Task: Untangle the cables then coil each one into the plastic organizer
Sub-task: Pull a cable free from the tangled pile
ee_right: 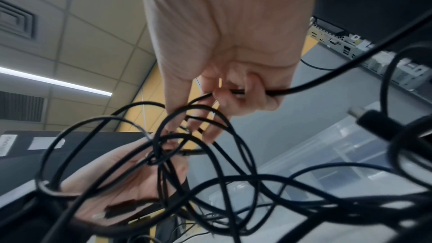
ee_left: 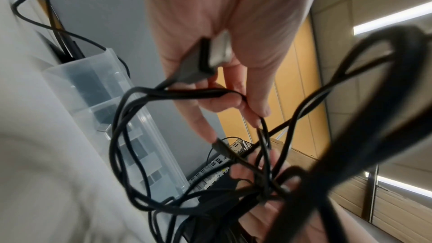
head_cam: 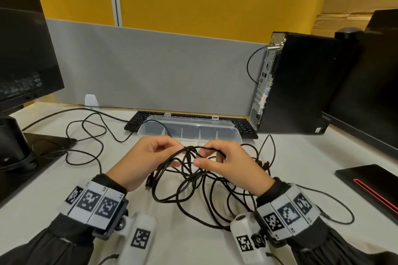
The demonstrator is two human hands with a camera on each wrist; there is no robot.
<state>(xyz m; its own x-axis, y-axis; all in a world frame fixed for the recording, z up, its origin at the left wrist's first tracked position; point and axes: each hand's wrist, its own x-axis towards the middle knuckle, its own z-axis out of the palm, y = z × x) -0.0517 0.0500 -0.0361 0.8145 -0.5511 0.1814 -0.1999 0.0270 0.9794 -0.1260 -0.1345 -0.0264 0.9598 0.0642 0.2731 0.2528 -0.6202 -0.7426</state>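
Observation:
A tangle of thin black cables hangs between both hands above the white desk. My left hand pinches strands at the top of the knot; in the left wrist view its fingers curl round a cable, with a USB plug hanging under the palm. My right hand pinches cable strands from the right; the right wrist view shows its fingers curled round one cable. A clear plastic organizer with dividers lies open just behind the hands.
A black keyboard lies behind the organizer. A desktop tower stands back right, a monitor at left and another monitor at right. Loose cable loops over the left desk. A black pad lies right.

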